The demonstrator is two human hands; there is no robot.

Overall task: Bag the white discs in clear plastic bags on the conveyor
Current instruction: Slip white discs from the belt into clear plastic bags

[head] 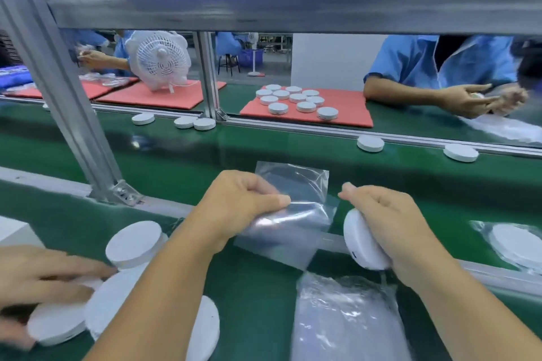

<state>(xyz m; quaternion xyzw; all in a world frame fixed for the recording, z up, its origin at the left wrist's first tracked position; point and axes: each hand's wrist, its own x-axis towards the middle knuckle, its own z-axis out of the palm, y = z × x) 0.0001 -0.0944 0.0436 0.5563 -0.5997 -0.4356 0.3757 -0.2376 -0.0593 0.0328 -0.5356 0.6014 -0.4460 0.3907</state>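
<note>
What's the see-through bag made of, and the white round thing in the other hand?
The bag looks like thin glossy plastic film: you see through it, and it crinkles and shines. The white disc in the right hand looks like hard matte plastic, smooth and even, though that's a guess.

a round white plastic disc (362,243) sits at lower right beside a clear glossy plastic bag (289,208) at centre, over a dark green conveyor belt (187,155); a salmon-red foam mat (346,117) and pale blue smock (410,61) fill the upper right.
</note>
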